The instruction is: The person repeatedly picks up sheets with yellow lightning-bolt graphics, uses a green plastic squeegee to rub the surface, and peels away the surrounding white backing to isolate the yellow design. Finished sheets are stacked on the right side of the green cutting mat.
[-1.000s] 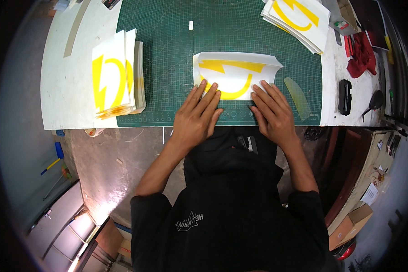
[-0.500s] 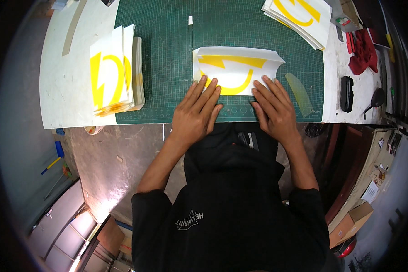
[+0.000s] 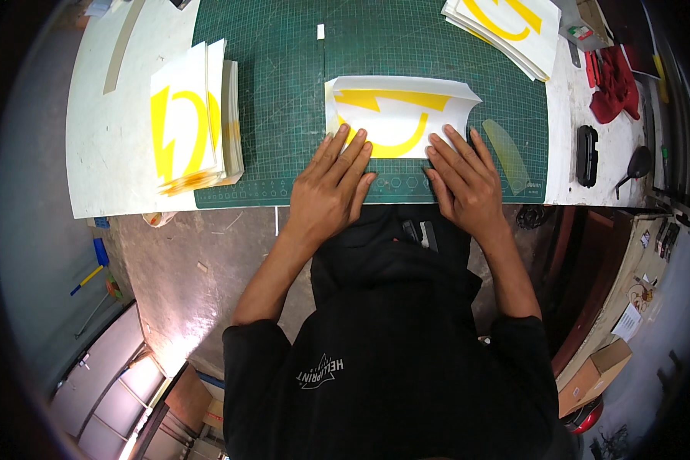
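A white sheet with yellow shapes [image 3: 395,126] lies on the green cutting mat [image 3: 276,100] in front of me, its far edge curling up. The fingertips of my left hand [image 3: 331,182] press on the sheet's near left corner, fingers stretched out. On the near right corner rest the fingertips of my right hand [image 3: 469,182], also spread flat. Neither hand grips anything. To the right of my right hand a translucent yellowish curved strip [image 3: 506,157] lies on the mat.
A stack of similar printed sheets [image 3: 195,123] sits at the left, another stack [image 3: 506,34] at the far right. Along the table's right side lie a red cloth [image 3: 615,88], a black case [image 3: 586,157] and a black round-headed tool [image 3: 636,165]. A cardboard box [image 3: 594,376] is lower right.
Almost nothing differs. Both hands stay on the sheet's near corners, the right fingers shifting very slightly; the whole view has tilted a little.
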Demonstrator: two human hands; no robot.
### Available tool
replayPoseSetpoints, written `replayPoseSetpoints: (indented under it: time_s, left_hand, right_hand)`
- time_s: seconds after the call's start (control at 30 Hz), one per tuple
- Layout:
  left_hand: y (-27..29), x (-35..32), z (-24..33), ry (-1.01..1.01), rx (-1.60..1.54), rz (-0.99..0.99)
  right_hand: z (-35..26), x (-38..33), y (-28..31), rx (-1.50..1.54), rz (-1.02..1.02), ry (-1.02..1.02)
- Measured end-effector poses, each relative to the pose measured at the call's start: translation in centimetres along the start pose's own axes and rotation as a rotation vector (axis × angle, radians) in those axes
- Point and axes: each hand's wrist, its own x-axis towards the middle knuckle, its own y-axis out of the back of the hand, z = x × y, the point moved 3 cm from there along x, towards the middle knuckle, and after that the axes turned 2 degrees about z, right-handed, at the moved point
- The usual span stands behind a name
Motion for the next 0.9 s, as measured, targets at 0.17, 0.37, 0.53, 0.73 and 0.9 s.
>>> replayPoseSetpoints:
  time_s: [0.17, 0.37, 0.53, 0.73, 0.9]
  left_hand:
    - [0.0, -0.1, 0.0, 0.000, 0.004, 0.000]
    - [-0.1, -0.1, 0.1, 0.003, 0.011, -0.002]
    - [-0.1, -0.1, 0.1, 0.010, 0.006, 0.006]
    - [0.3, 1.2, 1.3, 0.058, 0.026, 0.146]
    - [-0.6, 2.5, 1.7, 0.152, 0.060, 0.259]
  right_hand:
    - [0.0, 0.0, -0.1, -0.004, 0.001, 0.005]
    - [0.0, -0.1, -0.1, -0.008, 0.013, 0.000]
    - [0.0, 0.0, -0.1, 0.000, 0.021, 0.000]
    - [-0.7, 0.8, 0.5, -0.005, 0.053, -0.017]
    - [-1.2, 1.4, 0.2, 0.023, 0.128, -0.084]
